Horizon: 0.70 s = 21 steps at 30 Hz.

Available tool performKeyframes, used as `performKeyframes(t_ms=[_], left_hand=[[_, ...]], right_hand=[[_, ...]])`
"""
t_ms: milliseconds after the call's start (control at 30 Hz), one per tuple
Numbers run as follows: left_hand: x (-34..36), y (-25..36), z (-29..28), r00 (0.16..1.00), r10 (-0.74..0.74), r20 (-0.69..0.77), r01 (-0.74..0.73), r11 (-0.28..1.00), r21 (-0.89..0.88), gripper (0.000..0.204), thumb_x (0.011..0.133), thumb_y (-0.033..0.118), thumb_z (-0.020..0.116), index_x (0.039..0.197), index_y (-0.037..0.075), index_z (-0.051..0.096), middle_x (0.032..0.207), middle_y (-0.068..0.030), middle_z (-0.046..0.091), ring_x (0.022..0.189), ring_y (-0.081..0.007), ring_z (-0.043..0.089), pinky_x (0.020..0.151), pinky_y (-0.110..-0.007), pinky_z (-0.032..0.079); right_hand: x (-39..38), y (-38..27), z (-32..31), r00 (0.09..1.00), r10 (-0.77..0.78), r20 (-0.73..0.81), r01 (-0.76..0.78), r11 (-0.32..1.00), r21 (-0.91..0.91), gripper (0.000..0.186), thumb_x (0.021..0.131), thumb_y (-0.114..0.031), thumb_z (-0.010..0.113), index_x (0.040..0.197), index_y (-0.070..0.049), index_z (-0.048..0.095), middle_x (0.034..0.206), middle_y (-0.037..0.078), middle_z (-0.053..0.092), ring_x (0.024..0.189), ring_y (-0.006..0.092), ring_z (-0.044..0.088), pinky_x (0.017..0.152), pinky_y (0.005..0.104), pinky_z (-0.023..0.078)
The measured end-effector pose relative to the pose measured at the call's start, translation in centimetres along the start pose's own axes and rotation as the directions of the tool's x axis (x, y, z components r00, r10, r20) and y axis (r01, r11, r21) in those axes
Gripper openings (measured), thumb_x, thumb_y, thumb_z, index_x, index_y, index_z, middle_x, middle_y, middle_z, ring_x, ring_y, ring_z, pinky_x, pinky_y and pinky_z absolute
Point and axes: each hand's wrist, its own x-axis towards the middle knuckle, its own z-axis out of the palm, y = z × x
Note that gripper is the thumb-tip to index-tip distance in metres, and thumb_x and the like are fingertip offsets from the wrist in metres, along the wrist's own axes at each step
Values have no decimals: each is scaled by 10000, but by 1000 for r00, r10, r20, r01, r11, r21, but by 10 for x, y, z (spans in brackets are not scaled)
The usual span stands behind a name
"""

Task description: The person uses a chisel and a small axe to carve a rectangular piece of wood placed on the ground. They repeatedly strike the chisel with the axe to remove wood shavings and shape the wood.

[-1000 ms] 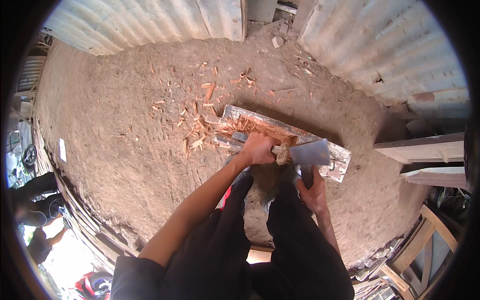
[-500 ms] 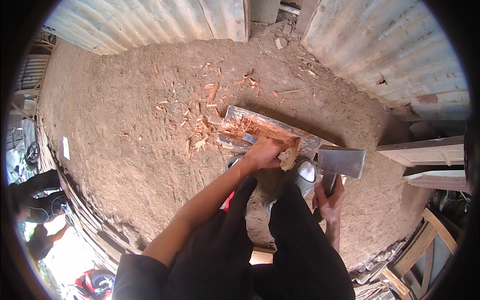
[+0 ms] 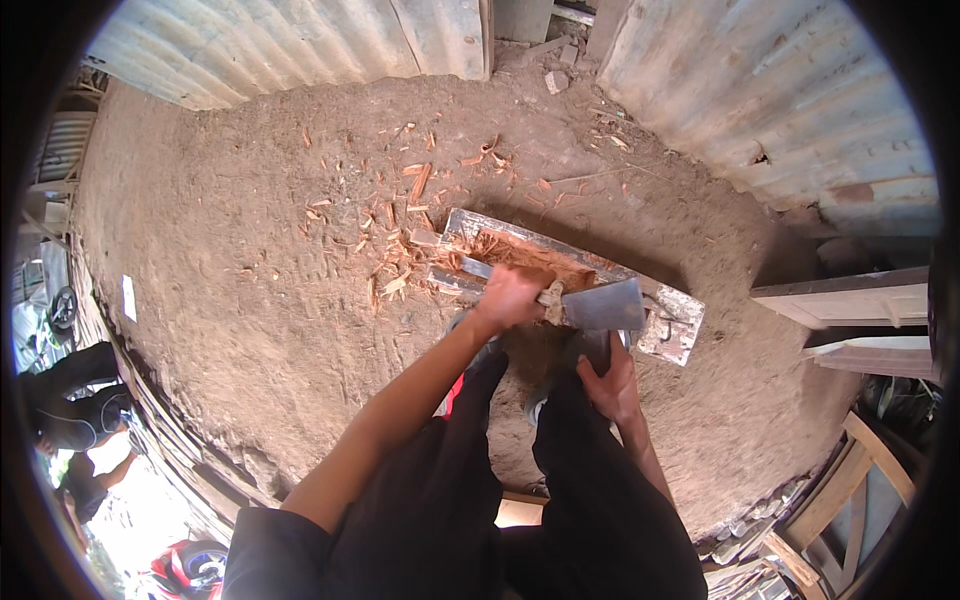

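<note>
A thick, weathered wooden block (image 3: 672, 322) lies on the ground in front of my feet, with a long reddish hollow cut into it. My left hand (image 3: 513, 296) is closed around a chisel (image 3: 476, 267), its flat metal blade pointing left into the hollow. The frayed end of the chisel's handle sticks out to the right of that hand. My right hand (image 3: 612, 383) grips the handle of an axe (image 3: 606, 305). The axe's broad grey head is beside the chisel's handle end, its blunt side toward it; whether they touch, I cannot tell.
Wood chips (image 3: 397, 280) lie scattered on the dirt floor (image 3: 230, 200). Corrugated metal sheets (image 3: 280, 45) stand at the far side. Wooden boards (image 3: 845, 300) are at the right, and a wooden frame (image 3: 840, 490) at lower right. Another person (image 3: 80, 400) is at the left edge.
My right hand has swung the axe leftward to the chisel's handle end, uncovering the block's right end. My left hand keeps its grip on the chisel and has shifted slightly left.
</note>
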Motion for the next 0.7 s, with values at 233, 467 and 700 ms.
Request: performKeyframes(t_ms=[233,467,700], left_hand=[[-5,-4,-4,1000,7,-27,-7,1000,20,395,629,119,758,1009,107,649,874,-113,713,834,-326,720,683,-482,544],[-15,-21,-12,997,2,-81,1,999,41,478,618,115,748,1093,121,691,932,-128,725,868,-336,726,730,-466,571],[-12,-26,-20,990,2,-139,5,999,46,437,617,115,746,1052,111,707,870,-93,711,787,-323,713,681,-447,558]], right_hand=[[-9,-10,8,972,231,-35,-214,941,263,457,914,-133,706,1303,55,558,1024,221,740,904,346,734,815,421,567],[8,-22,0,999,0,42,-4,996,89,424,910,-151,725,1253,47,573,969,233,741,853,354,743,761,441,569],[16,-24,6,970,121,213,-117,993,-31,440,919,-153,731,1274,47,564,940,245,739,876,368,754,770,448,578]])
